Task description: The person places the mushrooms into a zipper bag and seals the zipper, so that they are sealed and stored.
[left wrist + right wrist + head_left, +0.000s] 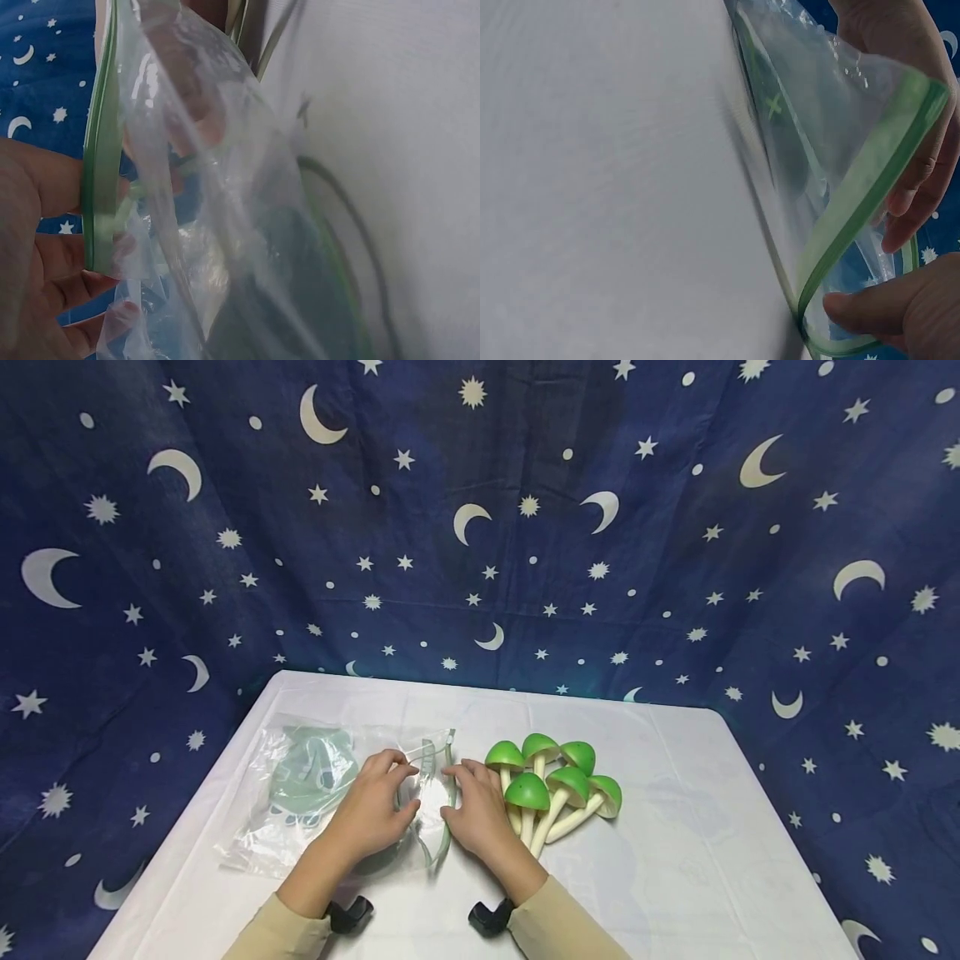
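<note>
A clear zip bag (247, 827) with a green zip strip (870, 180) lies on the white table, its mouth spread toward the right. My left hand (378, 810) is over the mouth end; in the left wrist view its thumb and fingers (64, 289) are spread apart at the strip, partly behind plastic. At the other side of the mouth is my right hand (480, 806). Its straight thumb (870, 304) reaches into the loop of the strip, while its other fingers are hidden in the right wrist view. A wide gap separates thumb and fingertips on both hands.
Several toy mushrooms with green caps (527, 792) and pale stems lie in a cluster right beside my right hand. A pale green print (315, 768) shows on the bag. Behind the white table (690, 877) hangs a dark blue cloth (540, 560) with moons and stars.
</note>
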Demonstrator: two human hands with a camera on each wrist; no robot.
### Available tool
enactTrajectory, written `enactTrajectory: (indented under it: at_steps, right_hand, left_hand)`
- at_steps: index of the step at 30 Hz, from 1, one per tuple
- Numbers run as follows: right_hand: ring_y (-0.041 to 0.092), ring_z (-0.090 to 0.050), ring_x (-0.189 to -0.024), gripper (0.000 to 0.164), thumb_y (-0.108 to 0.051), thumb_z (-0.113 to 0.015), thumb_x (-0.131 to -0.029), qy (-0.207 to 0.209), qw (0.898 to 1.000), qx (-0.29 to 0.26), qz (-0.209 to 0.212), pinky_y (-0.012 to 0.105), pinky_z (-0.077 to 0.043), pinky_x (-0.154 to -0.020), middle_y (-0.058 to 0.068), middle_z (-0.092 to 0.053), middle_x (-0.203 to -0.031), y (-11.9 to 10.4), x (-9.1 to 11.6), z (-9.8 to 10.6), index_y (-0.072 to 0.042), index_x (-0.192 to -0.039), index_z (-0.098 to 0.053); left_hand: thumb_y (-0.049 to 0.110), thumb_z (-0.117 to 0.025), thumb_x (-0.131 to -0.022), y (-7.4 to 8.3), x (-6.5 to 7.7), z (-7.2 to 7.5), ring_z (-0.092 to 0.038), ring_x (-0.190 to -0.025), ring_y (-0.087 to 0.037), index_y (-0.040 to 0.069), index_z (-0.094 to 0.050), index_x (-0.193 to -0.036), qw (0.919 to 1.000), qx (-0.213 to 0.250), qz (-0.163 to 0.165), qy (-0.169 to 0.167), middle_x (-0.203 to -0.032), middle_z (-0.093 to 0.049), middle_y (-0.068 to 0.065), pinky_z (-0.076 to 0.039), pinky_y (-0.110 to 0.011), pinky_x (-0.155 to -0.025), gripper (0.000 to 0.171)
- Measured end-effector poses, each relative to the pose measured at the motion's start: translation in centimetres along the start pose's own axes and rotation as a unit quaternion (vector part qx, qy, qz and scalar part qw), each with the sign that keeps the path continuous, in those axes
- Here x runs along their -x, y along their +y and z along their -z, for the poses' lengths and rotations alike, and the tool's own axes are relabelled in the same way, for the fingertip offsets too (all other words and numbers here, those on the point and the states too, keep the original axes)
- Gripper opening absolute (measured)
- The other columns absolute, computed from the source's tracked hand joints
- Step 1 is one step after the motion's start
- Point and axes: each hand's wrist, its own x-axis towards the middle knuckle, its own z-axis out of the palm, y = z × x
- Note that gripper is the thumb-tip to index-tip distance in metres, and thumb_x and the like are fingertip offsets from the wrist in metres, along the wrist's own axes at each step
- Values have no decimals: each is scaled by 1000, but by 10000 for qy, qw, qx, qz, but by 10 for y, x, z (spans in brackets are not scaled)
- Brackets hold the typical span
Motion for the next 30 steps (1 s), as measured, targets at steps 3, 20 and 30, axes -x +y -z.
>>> enactTrajectory:
  at_steps: [3, 20, 30]
  right_hand:
    - [44, -50, -141, 62, -9, -86, -83, 30, 10000, -43, 57, 59, -45, -117, 18, -57, -153, 1, -2, -1, -17, -142, -67]
    - [42, -48, -141, 71, -12, -85, -86, -218, 9991, 302, -195, 57, -44, -118, 20, -53, -156, 3, -5, -1, -15, -152, -58]
    - [42, -47, -144, 69, -14, -83, -89, -307, 9984, 387, -280, 57, -42, -119, 19, -52, -158, 1, -6, -1, -16, -153, -58]
  left_hand:
    - [16, -85, -83, 0, 1, -3, -59, -124, -36, 5, -76, -118, 10000, -19, 37, -86, -125, -62, -8, -56, -53, -105, 38]
    - [18, -74, -86, 2, 10, 0, -56, -132, -40, 10, -80, -118, 9925, -562, 271, -1052, -126, -64, -10, -52, -63, -108, 34]
    - [19, -74, -88, 5, 13, 3, -54, -144, -40, 10, -80, -113, 9901, -642, 459, -1161, -121, -75, -5, -33, -86, -115, 27]
